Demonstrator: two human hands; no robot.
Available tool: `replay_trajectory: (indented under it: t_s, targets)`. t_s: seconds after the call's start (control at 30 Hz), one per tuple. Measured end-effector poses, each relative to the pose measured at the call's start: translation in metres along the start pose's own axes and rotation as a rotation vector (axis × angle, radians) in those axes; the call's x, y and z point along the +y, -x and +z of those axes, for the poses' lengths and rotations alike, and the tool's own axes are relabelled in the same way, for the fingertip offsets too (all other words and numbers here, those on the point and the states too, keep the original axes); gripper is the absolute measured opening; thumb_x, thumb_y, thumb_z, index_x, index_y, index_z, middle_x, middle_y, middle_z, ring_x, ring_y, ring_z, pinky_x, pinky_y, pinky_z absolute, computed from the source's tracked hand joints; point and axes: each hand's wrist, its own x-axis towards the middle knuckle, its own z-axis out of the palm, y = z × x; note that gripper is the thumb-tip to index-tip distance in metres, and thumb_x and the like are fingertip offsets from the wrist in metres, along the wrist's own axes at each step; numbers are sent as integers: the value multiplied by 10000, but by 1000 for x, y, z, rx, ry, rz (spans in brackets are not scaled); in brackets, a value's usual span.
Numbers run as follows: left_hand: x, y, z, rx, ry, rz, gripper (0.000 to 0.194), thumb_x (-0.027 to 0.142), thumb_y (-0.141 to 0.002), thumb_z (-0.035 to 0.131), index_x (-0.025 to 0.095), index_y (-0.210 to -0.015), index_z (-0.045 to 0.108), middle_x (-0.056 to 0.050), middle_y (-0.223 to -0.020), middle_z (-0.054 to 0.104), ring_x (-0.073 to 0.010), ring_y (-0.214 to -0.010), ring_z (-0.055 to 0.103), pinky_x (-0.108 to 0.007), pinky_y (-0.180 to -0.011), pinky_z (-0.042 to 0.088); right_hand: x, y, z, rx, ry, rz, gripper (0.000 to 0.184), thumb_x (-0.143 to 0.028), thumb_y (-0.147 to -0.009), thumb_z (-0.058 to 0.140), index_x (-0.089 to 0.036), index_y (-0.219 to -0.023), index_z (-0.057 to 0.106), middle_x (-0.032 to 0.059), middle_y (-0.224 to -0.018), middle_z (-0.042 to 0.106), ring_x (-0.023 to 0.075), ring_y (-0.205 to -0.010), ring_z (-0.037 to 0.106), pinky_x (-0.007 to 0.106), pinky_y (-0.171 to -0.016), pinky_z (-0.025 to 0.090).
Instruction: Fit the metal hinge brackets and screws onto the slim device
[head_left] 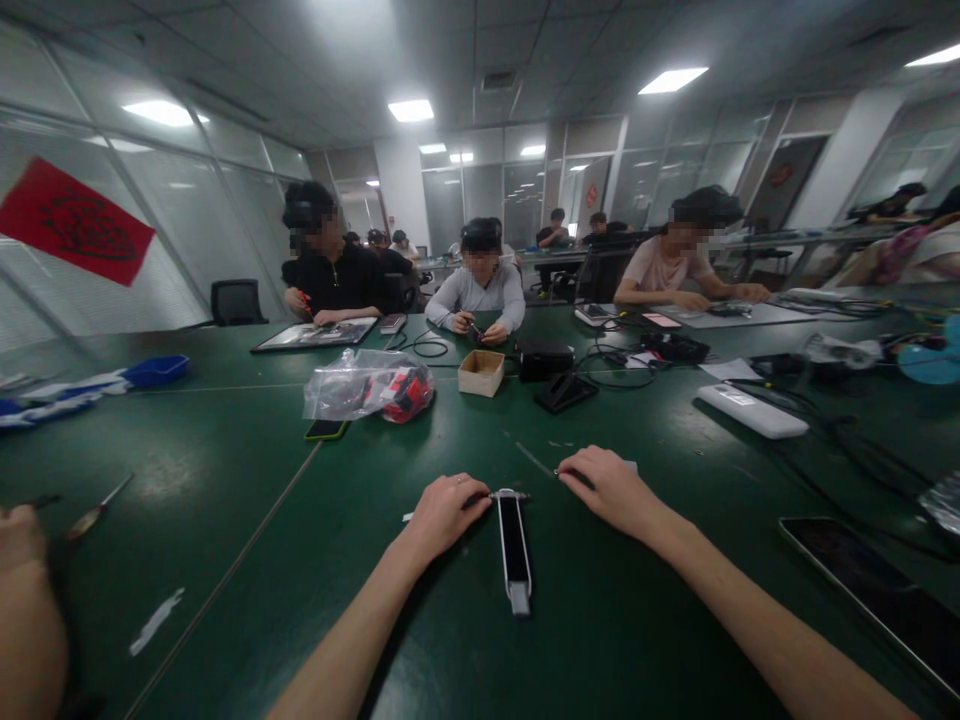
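Green table (360, 560), office with ceiling lights, people opposite. Device (514, 545) flat on it at 6 o'clock in view: long black face, pale frame, crossbar (512, 494) at far end. Box (481, 372) at its 12. Left hand (450, 512), its 10: fingertips at crossbar, grip unclear. Right hand (606, 484), its 2: off device, hold unclear.
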Motion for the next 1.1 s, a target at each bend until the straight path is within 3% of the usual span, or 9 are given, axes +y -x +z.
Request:
replay_trajectory:
  t_s: [0.13,0.27,0.63,0.83,1.1]
  targets:
    - [-1,0,1,0,12,4,164,292,-888,501,229,-965,632,-5,-929,650,-142,-812,589,-244,-740,423,37,4,-24,14,140,62,207,-276,-856,469,-216,-889,665,69,-905,645,233,-863,548,392,-761,427]
    - [-1,-1,1,3,21,13,167,292,-892,497,230,-965,634,-4,-928,647,-137,-812,591,-236,-740,426,53,9,-30,-99,164,104,186,-239,-813,513,-244,-882,686,70,-895,640,235,-844,547,367,-718,425]
    - [-1,-1,3,6,15,13,156,287,-879,518,228,-972,629,-2,-928,646,-138,-803,592,-237,-727,427,44,8,-22,-291,216,65,192,-270,-821,510,-267,-916,677,54,-925,616,225,-873,545,340,-727,412]
    - [-1,0,3,13,-1,6,150,288,-867,535,234,-977,623,3,-896,638,-141,-787,590,-244,-711,427,46,7,-17,-299,192,85,193,-294,-823,493,-233,-882,666,62,-930,617,226,-892,540,343,-744,410]
    - [1,0,1,17,13,5,153,285,-853,549,223,-978,614,-3,-910,632,-144,-786,582,-243,-676,418,43,9,-10,-297,103,134,136,-289,-752,504,-211,-740,614,35,-792,597,193,-760,537,303,-652,380]
